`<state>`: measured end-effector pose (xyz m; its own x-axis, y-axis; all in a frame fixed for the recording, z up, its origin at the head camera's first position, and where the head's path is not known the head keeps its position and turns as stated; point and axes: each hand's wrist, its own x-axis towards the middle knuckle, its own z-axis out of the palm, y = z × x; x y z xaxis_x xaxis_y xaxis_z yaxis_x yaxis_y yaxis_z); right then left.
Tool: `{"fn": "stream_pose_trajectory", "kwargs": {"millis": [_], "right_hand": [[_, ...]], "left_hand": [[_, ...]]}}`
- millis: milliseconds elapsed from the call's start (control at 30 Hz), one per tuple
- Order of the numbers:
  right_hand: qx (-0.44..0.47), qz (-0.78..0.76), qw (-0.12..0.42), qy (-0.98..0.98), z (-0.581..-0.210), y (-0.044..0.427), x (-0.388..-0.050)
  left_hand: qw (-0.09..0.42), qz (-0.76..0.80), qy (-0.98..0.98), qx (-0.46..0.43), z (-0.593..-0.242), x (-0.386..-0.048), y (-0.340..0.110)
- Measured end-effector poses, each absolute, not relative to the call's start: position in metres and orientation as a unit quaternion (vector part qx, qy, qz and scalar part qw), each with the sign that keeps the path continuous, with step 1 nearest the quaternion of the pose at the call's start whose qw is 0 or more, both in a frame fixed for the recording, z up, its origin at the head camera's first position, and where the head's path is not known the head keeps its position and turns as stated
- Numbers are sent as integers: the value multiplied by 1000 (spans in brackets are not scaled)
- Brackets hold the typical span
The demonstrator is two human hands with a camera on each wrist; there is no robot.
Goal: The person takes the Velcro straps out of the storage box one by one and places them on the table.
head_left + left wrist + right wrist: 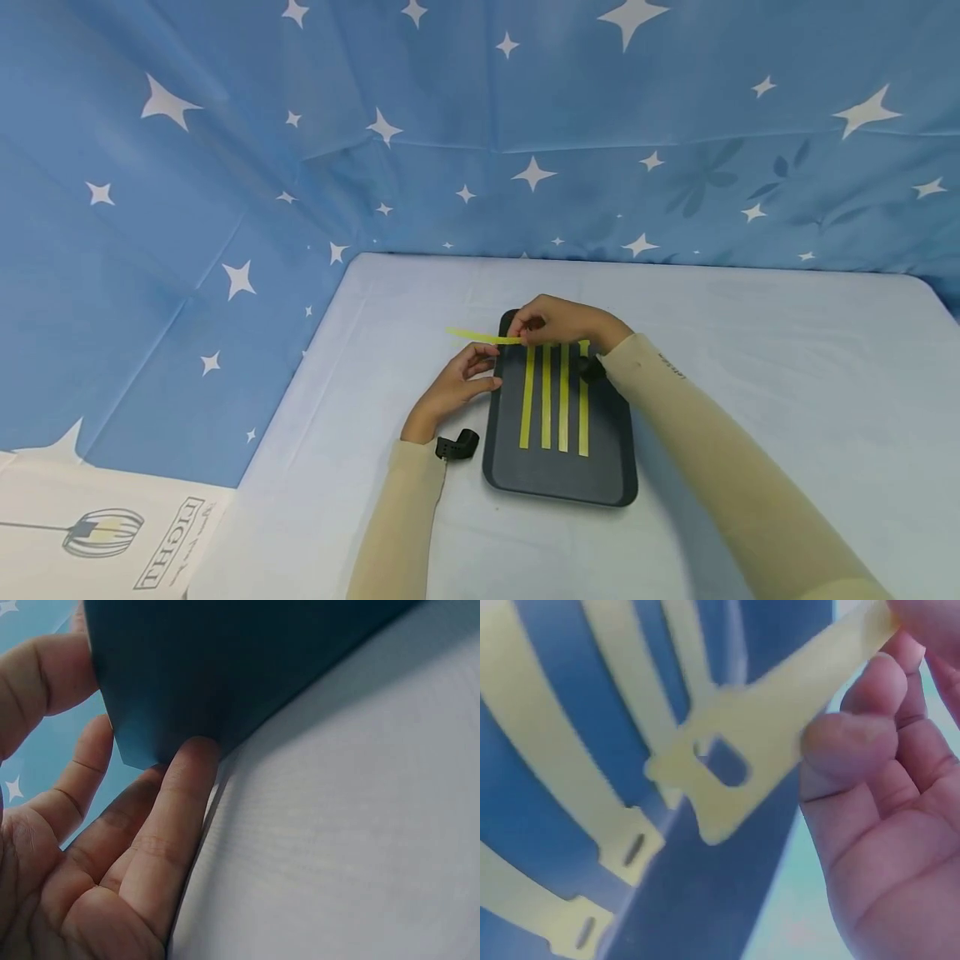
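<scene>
My right hand point(558, 321) pinches one end of a thin yellow strip point(476, 335) over the tray's far end. Up close in the right wrist view, that strip point(769, 735) has a notched, slotted tip near the fingers. Several matching yellow strips point(545, 400) lie lengthwise, side by side, on a dark grey rectangular tray point(510, 467). Two of their slotted ends point(630, 847) show in the right wrist view. My left hand point(457, 383) is at the tray's left edge; its fairly straight fingertips touch the outer wall point(172, 690) in the left wrist view.
The tray rests on a white-covered table point(375, 333). Behind and to the left hangs a blue cloth with white stars point(487, 100). A cream printed cloth point(97, 533) is at lower left. Each wrist wears a black device point(457, 444).
</scene>
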<state>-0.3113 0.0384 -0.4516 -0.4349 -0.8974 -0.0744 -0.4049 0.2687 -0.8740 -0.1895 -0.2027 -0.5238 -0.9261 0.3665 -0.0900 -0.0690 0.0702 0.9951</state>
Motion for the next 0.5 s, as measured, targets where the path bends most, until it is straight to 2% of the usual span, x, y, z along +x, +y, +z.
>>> {"fn": "stream_pose_trajectory", "kwargs": {"millis": [500], "right_hand": [[-412,-489,243,730,-431,63,-299]], "left_hand": [[160,664,723,106,-523,-189,-203]]}}
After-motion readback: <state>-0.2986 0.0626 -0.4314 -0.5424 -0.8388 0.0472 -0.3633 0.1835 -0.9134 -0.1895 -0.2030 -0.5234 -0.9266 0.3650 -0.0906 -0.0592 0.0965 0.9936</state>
